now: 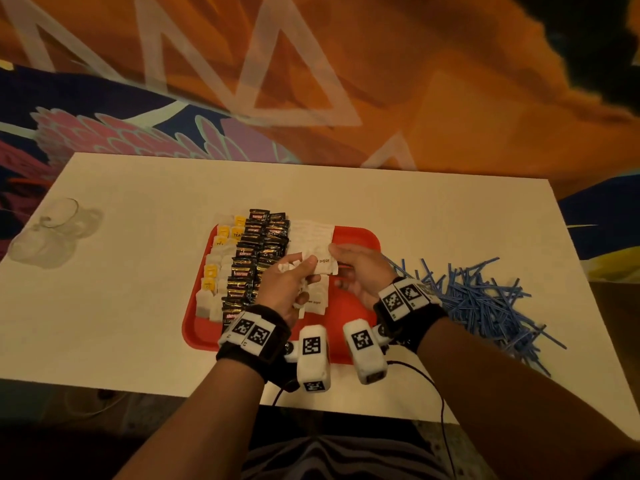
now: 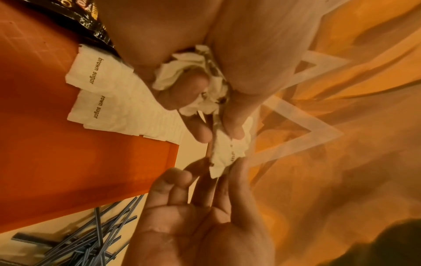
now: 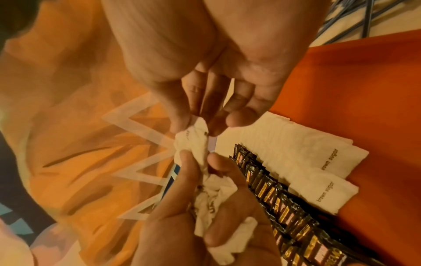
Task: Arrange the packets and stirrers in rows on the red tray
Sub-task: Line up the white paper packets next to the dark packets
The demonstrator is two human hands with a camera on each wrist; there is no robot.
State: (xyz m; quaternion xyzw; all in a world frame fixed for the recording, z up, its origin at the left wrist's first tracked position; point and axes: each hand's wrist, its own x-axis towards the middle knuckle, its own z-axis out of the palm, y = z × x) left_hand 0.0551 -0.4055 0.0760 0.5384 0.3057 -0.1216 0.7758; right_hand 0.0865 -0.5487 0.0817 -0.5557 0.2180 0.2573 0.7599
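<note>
The red tray [image 1: 356, 244] holds a row of tea bags [image 1: 218, 265], two rows of black packets [image 1: 259, 251] and a row of white brown sugar packets [image 1: 311, 233]. Above the tray, my left hand [image 1: 298, 275] grips a crumpled bunch of sugar packets [image 2: 187, 59]. My right hand [image 1: 341, 259] pinches the free end of one packet [image 1: 323, 265] that sticks out of the bunch; the left wrist view shows this packet [image 2: 227, 153] between thumb and fingers. The blue stirrers [image 1: 478, 299] lie in a loose pile on the table, right of the tray.
A clear glass [image 1: 52, 230] lies on its side at the table's far left. The white table [image 1: 138, 306] is bare between the glass and the tray. The tray's right part [image 3: 364, 90] shows bare red. Cables hang over the table's near edge.
</note>
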